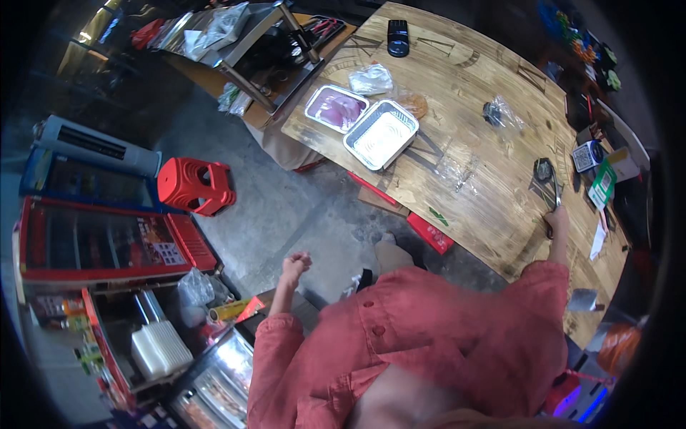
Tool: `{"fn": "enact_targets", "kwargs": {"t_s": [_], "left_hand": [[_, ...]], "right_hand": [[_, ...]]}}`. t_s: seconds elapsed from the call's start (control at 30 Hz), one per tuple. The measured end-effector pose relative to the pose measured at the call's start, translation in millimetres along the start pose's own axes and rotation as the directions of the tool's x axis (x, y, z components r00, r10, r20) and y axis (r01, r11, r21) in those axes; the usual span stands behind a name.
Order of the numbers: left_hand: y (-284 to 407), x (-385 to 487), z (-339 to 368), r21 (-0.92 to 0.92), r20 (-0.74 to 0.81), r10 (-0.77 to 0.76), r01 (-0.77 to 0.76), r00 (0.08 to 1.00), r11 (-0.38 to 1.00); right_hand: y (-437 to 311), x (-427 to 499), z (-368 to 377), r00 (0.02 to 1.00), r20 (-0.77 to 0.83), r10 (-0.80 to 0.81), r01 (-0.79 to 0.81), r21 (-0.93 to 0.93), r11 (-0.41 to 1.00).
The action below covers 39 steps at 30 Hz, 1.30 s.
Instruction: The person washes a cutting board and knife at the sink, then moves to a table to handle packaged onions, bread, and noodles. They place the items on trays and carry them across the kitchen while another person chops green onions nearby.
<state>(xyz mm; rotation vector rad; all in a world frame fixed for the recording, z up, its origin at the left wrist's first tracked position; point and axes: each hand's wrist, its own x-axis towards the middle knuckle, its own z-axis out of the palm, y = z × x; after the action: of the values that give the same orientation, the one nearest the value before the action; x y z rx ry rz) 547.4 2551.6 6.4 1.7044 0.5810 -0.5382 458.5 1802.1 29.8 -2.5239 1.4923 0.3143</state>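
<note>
My right hand [557, 217] grips a long metal tool [556, 190] with a dark handle at the right side of the wooden table [471, 155]. It looks like scissors or tongs; I cannot tell which. Beside its far end lies a small dark bundle [543, 170], apparently wrapped in clear plastic. Over the floor, away from the table, my left hand [297, 265] has curled fingers and nothing visible in it. An empty foil tray [381, 134] sits near the table's edge, overlapping a second foil tray [316, 106] that contains a purplish item in plastic.
A black handheld device [398, 38] lies far back. Another dark bundle in plastic [492, 113] and a printed-code stand [588, 156] are on the table. A red stool [195, 185] stands on the floor. Left are a red-framed cooler [107, 238] and a metal cart [246, 86].
</note>
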Motion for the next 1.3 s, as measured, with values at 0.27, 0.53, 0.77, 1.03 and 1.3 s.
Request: {"fn": "enact_targets", "kwargs": {"t_s": [0.27,0.53,0.77,1.03,1.3], "left_hand": [[34.6,69.2,-8.7,0.198,0.23,-0.12,0.074,0.966,0.977],[196.3,123.7,68.1,0.041,0.701,0.204,-0.324,0.684,0.945],[236.5,143.8,25.2,-0.271,0.736,0.147,0.088,0.661,0.958],[281.5,231.9,-113.1,-0.579,0.22,0.242,-0.073,0.945,0.812],[326.2,316.3,-184.6,0.185,-0.118,0.377,-0.352,0.919,0.917]], "right_hand": [[-21.7,-11.1,20.1,0.996,-0.034,0.077,-0.077,0.009,0.997],[-240.1,-201.8,-33.3,0.913,0.087,-0.399,0.176,0.799,0.576],[-539.4,-330.2,-7.7,0.286,0.218,-0.933,0.615,0.705,0.353],[-739.5,-395.3,58.4,0.132,0.037,-0.991,0.641,0.759,0.114],[-701.1,-350.9,50.7,0.453,0.257,-0.854,0.467,0.747,0.473]]}}
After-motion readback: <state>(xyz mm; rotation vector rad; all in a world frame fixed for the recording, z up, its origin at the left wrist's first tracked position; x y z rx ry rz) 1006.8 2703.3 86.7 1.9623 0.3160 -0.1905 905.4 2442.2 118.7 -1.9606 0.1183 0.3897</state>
